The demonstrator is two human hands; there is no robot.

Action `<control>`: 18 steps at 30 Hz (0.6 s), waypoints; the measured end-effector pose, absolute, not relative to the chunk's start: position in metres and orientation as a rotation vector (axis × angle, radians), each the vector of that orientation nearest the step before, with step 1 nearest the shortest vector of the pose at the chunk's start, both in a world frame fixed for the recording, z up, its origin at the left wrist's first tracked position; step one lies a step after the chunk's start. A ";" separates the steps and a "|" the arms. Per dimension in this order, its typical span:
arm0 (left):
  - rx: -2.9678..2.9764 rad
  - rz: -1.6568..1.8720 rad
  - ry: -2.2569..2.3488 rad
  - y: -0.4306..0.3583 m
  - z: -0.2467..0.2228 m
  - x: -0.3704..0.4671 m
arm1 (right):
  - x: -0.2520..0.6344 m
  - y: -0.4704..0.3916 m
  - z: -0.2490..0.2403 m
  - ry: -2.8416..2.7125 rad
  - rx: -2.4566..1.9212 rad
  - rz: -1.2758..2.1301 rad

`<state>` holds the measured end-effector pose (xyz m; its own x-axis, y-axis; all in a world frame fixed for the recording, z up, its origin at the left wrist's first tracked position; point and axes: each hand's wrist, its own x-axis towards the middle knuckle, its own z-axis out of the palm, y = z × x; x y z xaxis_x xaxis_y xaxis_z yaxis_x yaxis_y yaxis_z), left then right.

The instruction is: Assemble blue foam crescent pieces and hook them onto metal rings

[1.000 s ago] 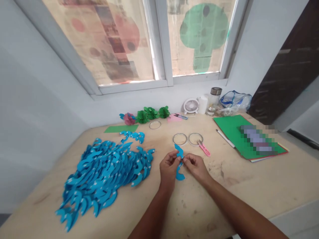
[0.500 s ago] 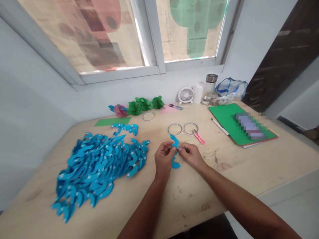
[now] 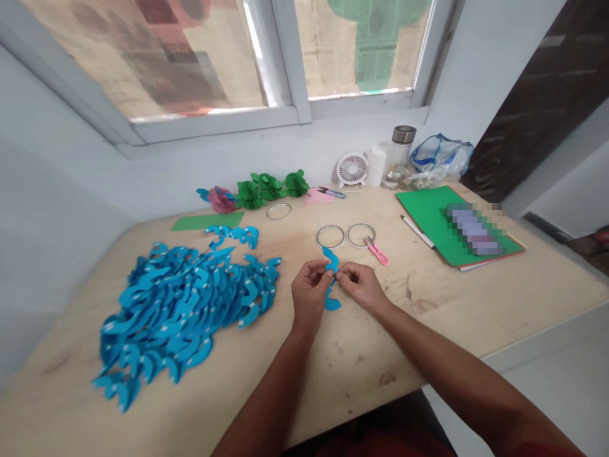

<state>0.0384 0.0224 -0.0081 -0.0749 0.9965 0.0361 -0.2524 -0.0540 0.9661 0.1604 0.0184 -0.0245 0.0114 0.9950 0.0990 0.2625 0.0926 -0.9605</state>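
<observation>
Between my two hands is a curved blue paper strip (image 3: pixel 332 259), one end pointing up and away, the other hanging below the fingers. My left hand (image 3: pixel 310 282) is closed, pinching the strip near its middle. Close against it, my right hand (image 3: pixel 359 282) also pinches the strip with thumb and forefinger. The exact spot where the fingertips meet is too small to make out. To the left lies a large heap of blue paper strips (image 3: pixel 176 304) with small white squares on them. Just beyond my hands are a ring-shaped tape roll (image 3: pixel 330 237) and pink thread snips (image 3: pixel 378 252).
Green paper flowers (image 3: pixel 250 193) and a pink paper flower (image 3: pixel 221 199) line the wall. A small white fan (image 3: pixel 352 169), a glass bottle (image 3: pixel 398 158) and a clear bag (image 3: pixel 440 158) stand at the back. A green sheet (image 3: pixel 423 219) and a white pen (image 3: pixel 417 231) lie right.
The view has tilted slightly down, so everything sits a little higher in the picture. Both hands keep their pinch on the blue paper strip, with hardly any shift.
</observation>
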 end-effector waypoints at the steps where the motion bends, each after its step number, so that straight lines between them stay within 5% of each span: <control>1: 1.014 1.400 1.048 0.022 -0.007 0.038 | 0.160 0.018 -0.024 -1.430 -1.345 0.970; 18: 0.998 1.363 1.036 0.024 -0.009 0.037 | 0.162 0.019 -0.024 -1.458 -1.353 0.975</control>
<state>0.0372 0.0242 -0.0093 -0.0446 0.9990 0.0050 -0.2621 -0.0166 0.9649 0.1620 0.0186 -0.0244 -0.0039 0.9954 0.0962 0.2917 0.0931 -0.9520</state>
